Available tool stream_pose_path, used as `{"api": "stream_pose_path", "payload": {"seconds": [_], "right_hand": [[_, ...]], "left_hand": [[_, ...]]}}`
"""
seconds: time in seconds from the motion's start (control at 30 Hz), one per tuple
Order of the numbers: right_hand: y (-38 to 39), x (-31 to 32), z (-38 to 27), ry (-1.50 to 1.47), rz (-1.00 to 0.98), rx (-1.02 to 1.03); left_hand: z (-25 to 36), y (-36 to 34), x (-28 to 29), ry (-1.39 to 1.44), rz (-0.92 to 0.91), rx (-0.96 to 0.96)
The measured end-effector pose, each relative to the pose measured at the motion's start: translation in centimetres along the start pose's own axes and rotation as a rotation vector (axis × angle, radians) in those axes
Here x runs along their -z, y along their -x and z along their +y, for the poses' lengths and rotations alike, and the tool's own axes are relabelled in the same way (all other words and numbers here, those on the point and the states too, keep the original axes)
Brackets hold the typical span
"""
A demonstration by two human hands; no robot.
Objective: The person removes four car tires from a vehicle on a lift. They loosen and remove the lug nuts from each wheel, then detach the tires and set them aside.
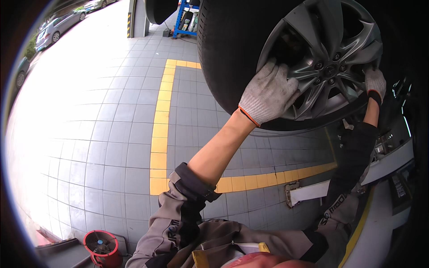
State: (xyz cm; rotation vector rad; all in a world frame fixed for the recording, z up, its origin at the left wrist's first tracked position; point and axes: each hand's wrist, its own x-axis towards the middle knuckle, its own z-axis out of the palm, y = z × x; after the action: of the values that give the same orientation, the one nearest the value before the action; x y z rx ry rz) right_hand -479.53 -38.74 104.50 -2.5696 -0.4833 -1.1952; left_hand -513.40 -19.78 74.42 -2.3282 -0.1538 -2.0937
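A large car wheel [330,70] hangs raised in front of me, with dark grey alloy spokes and several bolts around its hub. The black tire [225,58] surrounds the rim. My left hand [270,93], in a light knitted glove with an orange cuff, grips the rim's left side; its fingertips reach into the gap between spokes. On the opposite side my right hand [375,82], gloved the same way, holds the rim at a spoke end, its fingers partly hidden. No tool shows in either hand.
Grey floor tiles carry a yellow marked line [160,134]. At the lower left stands a red round fan [101,244]. White metal lift arms [308,193] lie low on the right. A blue rack [181,20] stands at the back, and parked cars [60,29] are outside at far left.
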Motion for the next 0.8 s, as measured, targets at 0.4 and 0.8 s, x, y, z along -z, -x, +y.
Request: {"api": "stream_pose_path", "payload": {"seconds": [0.4,0.8], "right_hand": [[1.3,-1.6,-1.1,-0.223,-0.005,0.261],[4.7,0.6,-1.0,-0.585,0.142,0.193]], "left_hand": [[0.6,-4.2,4.2,-0.266,-0.539,-0.118],[-0.6,-4.4,3.0,-0.635,-0.391,-0.285]]}}
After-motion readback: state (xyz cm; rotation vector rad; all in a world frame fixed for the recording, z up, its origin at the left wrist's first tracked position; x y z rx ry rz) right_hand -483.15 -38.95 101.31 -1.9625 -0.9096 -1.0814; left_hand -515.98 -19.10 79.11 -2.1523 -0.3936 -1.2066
